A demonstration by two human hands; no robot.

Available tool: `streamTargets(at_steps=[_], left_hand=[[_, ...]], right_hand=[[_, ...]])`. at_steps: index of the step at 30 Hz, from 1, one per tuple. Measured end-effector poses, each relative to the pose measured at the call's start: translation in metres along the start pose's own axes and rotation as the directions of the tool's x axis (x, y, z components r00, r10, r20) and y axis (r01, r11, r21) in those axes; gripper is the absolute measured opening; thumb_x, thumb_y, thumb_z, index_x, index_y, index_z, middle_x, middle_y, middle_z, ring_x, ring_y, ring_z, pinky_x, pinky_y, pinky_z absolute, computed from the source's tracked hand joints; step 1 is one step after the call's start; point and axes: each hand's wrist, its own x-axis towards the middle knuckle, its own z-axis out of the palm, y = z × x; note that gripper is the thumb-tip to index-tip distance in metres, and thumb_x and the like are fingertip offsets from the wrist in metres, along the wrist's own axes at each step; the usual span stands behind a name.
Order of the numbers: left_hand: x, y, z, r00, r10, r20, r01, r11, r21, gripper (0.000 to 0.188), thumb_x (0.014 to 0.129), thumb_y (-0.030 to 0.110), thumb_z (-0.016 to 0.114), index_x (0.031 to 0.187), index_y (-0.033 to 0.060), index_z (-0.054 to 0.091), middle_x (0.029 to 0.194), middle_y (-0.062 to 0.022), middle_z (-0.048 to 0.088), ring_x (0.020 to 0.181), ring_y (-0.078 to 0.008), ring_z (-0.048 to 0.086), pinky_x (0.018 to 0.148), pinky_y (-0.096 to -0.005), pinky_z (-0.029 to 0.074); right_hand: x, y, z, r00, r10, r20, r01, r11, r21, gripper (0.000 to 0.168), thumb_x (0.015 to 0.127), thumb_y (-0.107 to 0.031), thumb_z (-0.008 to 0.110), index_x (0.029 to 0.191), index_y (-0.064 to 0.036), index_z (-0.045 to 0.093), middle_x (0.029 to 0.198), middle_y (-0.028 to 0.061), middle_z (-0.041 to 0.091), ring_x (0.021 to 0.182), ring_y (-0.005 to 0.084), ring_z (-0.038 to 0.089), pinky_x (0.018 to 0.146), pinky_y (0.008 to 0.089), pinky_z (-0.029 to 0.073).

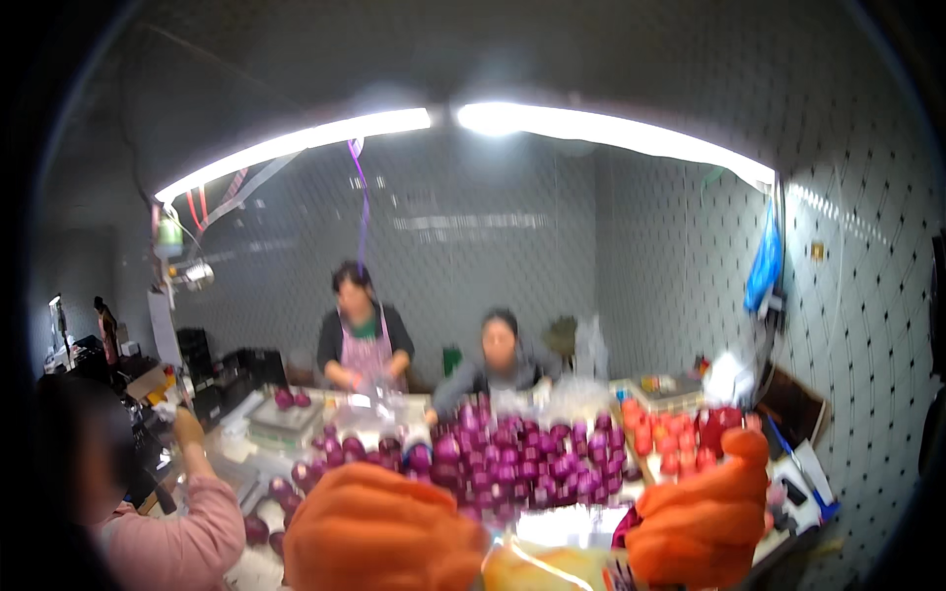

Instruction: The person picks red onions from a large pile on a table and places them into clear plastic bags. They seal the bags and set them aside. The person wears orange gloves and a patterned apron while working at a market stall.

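Note:
Both of my hands wear orange gloves. My left hand [380, 528] is raised low in the view, back towards me, fingers curled. It stands in front of the pile of red onions [510, 462], and its palm side is hidden. My right hand [695, 517] is at the lower right, fingers curled and thumb pointing up. A dark purple-red thing [627, 526] shows at its inner edge; I cannot tell whether it is held. Between the hands lies a blurred yellowish thing [536, 569] with a bright line across it. Behind it is a shiny pale sheet [569, 524].
Orange-red produce [669, 439] lies right of the onions. A scale [284, 421] bearing onions stands at the left. Two people [362, 340] [502, 362] work across the table, and a person in a pink sleeve [211, 528] is close on my left. Lamps [591, 133] hang overhead.

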Motion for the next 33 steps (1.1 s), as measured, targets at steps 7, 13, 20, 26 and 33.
streamTargets(at_steps=[7, 13, 20, 26, 33], left_hand=[[-0.156, -0.012, 0.056, 0.690, -0.717, 0.098, 0.715, 0.655, -0.245, 0.026, 0.074, -0.019, 0.070, 0.092, -0.0033, 0.061, 0.097, -0.0171, 0.064, 0.086, -0.0267, 0.068, 0.079, -0.0364, 0.058], [-0.229, 0.007, 0.095, 0.561, -0.810, 0.173, 0.823, 0.521, -0.228, 0.032, 0.074, -0.020, 0.068, 0.100, -0.0017, 0.065, 0.102, -0.0169, 0.069, 0.096, -0.0263, 0.069, 0.083, -0.0330, 0.057], [-0.292, 0.034, 0.147, 0.270, -0.822, 0.502, 0.961, 0.260, -0.091, 0.038, 0.078, -0.014, 0.067, 0.113, 0.0000, 0.065, 0.113, -0.0112, 0.067, 0.092, -0.0193, 0.066, 0.082, -0.0290, 0.053], [-0.343, 0.083, 0.117, -0.051, -0.697, 0.716, 0.955, 0.176, 0.239, 0.040, 0.079, -0.003, 0.073, 0.117, 0.0047, 0.067, 0.107, -0.0104, 0.066, 0.082, -0.0157, 0.062, 0.072, -0.0283, 0.050], [-0.355, 0.108, 0.121, -0.127, -0.685, 0.717, 0.944, 0.137, 0.299, 0.032, 0.082, 0.002, 0.073, 0.114, 0.0040, 0.068, 0.107, -0.0102, 0.067, 0.081, -0.0184, 0.064, 0.078, -0.0299, 0.050]], right_hand=[[-0.127, 0.052, 0.028, 0.869, 0.400, 0.290, -0.449, 0.885, 0.122, 0.035, 0.067, 0.006, 0.071, 0.100, -0.004, 0.067, 0.099, 0.0072, 0.073, 0.085, 0.0220, 0.065, 0.100, 0.0503, 0.044], [-0.190, 0.031, 0.001, 0.678, 0.627, 0.385, -0.687, 0.726, 0.029, 0.040, 0.070, -0.002, 0.080, 0.107, -0.010, 0.070, 0.107, 0.0018, 0.072, 0.096, 0.0183, 0.066, 0.098, 0.0429, 0.044], [-0.286, 0.027, -0.041, 0.570, 0.783, 0.248, -0.768, 0.615, -0.180, 0.026, 0.074, -0.002, 0.078, 0.097, -0.012, 0.074, 0.086, 0.0023, 0.068, 0.083, 0.0224, 0.063, 0.086, 0.0377, 0.047], [-0.446, 0.027, -0.154, 0.183, 0.964, -0.195, -0.908, 0.090, -0.410, 0.013, 0.079, -0.005, 0.073, 0.091, -0.001, 0.070, 0.080, 0.0118, 0.065, 0.070, 0.0247, 0.062, 0.066, 0.0339, 0.049], [-0.617, 0.075, -0.280, -0.082, 0.817, -0.571, -0.715, -0.447, -0.537, 0.026, 0.084, -0.027, 0.070, 0.094, -0.003, 0.071, 0.090, 0.0154, 0.071, 0.082, 0.0328, 0.068, 0.072, 0.0388, 0.051]])
